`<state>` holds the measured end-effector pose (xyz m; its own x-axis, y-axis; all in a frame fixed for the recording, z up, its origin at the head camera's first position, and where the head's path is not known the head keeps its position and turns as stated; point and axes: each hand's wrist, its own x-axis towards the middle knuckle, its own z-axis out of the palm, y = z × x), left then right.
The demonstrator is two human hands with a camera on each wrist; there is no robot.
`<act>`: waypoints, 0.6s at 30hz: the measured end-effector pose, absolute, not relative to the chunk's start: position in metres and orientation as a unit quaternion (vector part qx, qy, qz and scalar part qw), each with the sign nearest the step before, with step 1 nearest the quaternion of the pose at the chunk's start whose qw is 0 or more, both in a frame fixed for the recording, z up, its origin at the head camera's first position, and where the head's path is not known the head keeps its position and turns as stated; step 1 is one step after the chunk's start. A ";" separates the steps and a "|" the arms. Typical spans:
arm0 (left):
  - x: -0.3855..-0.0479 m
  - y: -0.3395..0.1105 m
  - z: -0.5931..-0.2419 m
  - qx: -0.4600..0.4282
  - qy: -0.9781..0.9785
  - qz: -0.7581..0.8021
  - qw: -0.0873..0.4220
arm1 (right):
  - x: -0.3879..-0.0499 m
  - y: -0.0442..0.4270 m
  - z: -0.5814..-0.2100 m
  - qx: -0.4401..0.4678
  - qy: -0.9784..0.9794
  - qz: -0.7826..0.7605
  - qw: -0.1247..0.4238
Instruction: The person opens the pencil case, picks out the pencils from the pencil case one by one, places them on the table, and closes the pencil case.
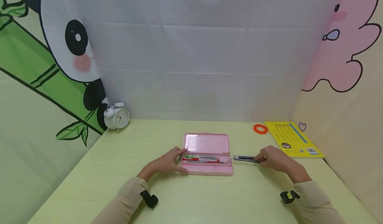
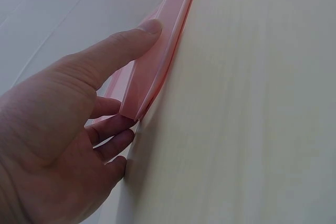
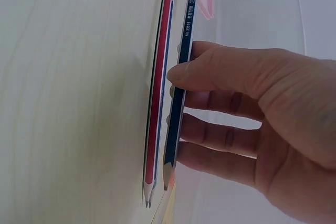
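A pink pencil case (image 1: 206, 143) lies open on the table, its lid at the back. My left hand (image 1: 166, 162) holds its left end; in the left wrist view the thumb presses the pink wall (image 2: 152, 64) and the fingers reach round the end. Inside lie a green-ended pen (image 1: 189, 156) and several red and dark ones. To the right of the case, my right hand (image 1: 276, 159) grips a bundle of pencils (image 1: 243, 159). The right wrist view shows thumb and fingers on a dark blue pencil (image 3: 176, 114), with red-striped pencils (image 3: 158, 87) alongside, points toward the wrist camera's lower edge.
A white alarm clock (image 1: 119, 117) stands at the table's back left corner. An orange-red ring (image 1: 260, 129) and a yellow book (image 1: 291, 139) lie at the back right. Behind the table (image 1: 203, 197) hangs a pale cloth (image 1: 203, 67).
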<state>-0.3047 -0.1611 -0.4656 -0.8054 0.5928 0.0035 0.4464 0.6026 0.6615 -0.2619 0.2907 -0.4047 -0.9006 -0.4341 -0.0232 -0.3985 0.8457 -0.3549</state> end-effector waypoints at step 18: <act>-0.305 -0.160 -0.465 0.295 0.886 0.342 0.110 | -0.266 0.305 -0.408 -0.183 0.969 -0.142 0.090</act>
